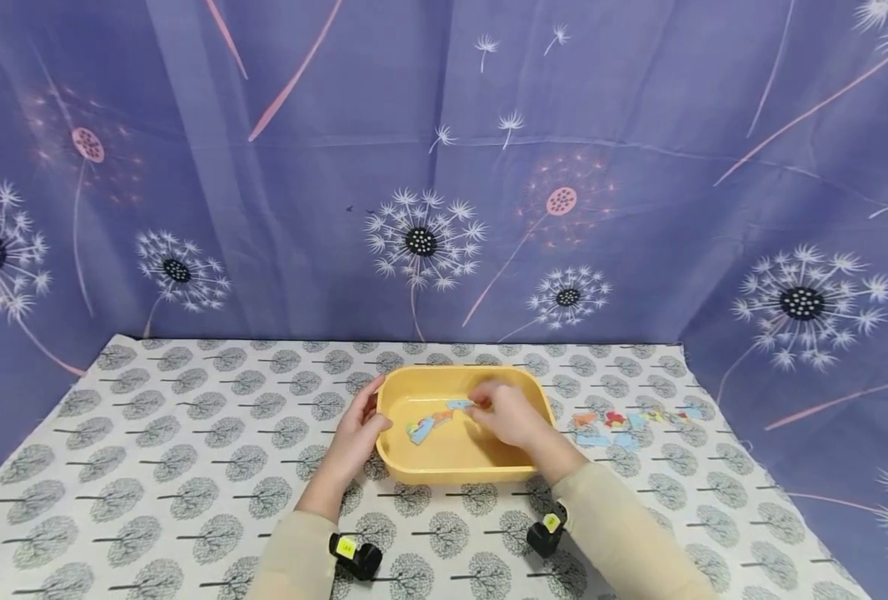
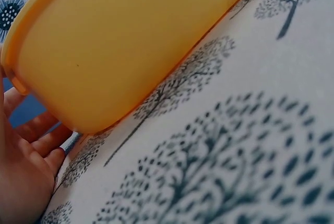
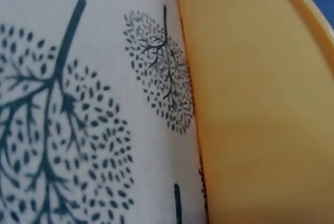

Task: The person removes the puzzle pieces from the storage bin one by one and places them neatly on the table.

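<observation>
A yellow plastic basin [image 1: 459, 475] stands on the cloth in front of the person. The left hand [image 1: 354, 433] grips its left end, thumb over the rim and fingers along the outer wall, as the left wrist view also shows. Inside the basin, the right hand [image 1: 507, 414] has curled fingers and pinches a light-blue flat piece [image 1: 459, 404] that looks like a jigsaw piece. An orange piece [image 1: 441, 417] and a blue piece [image 1: 421, 431] with some yellow and green lie left of it on the basin floor. The right wrist view shows only the basin's outer wall and cloth.
Right of the basin several coloured flat pieces lie on the cloth, among them an orange one [image 1: 585, 419], a red one [image 1: 614, 419] and a light-blue one [image 1: 592, 439]. The tree-print tablecloth [image 1: 212, 533] reaches back to a purple dandelion curtain [image 1: 301, 233].
</observation>
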`<state>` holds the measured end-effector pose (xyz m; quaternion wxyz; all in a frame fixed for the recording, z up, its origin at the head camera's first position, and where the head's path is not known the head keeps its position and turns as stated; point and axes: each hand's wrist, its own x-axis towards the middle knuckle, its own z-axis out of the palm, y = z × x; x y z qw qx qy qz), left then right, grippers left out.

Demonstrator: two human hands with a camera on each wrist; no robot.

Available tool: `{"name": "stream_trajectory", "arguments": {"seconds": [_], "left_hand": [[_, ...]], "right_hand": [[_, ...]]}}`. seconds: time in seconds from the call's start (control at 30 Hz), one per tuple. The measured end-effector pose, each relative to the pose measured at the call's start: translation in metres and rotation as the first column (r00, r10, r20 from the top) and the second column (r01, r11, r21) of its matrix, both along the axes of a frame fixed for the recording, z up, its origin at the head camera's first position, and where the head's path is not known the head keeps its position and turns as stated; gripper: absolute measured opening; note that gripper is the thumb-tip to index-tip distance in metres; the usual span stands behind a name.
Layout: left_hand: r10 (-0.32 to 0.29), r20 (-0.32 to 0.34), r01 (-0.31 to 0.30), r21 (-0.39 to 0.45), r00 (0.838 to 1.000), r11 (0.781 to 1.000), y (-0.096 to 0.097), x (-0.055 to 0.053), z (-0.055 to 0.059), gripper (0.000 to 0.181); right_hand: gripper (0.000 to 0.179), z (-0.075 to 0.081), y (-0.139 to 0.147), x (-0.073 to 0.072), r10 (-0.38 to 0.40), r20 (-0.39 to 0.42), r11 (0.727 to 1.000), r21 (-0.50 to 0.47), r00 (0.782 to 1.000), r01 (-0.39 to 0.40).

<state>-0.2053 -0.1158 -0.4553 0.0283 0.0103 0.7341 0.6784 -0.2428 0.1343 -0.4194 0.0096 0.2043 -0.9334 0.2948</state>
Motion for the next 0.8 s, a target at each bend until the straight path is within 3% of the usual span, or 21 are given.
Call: {"name": "stream_trajectory", "arguments": {"seconds": [0.2,0.43,0.8], "left_hand": [[-0.003,-0.007,0.003,-0.001,1.000,1.000,-0.0009,-0.0002,0.0009,0.071],[-0.004,-0.007,0.004,-0.006,1.000,1.000,-0.0022,-0.0019,0.0013,0.071],[-0.001,0.005,0.001,-0.015,1.000,1.000,-0.0012,0.0000,0.0006,0.072]], "right_hand": [[0.027,-0.0023,-0.0031,-0.0015,-0.001,-0.001,0.994,0.108,1.000,0.001],[0.028,0.0000,-0.0053,-0.0016,0.112,-0.056,0.959,0.268,0.992,-0.094],[0.012,-0.0042,-0.0058,-0.0008,0.123,-0.101,0.965,0.246,0.987,-0.095]]}}
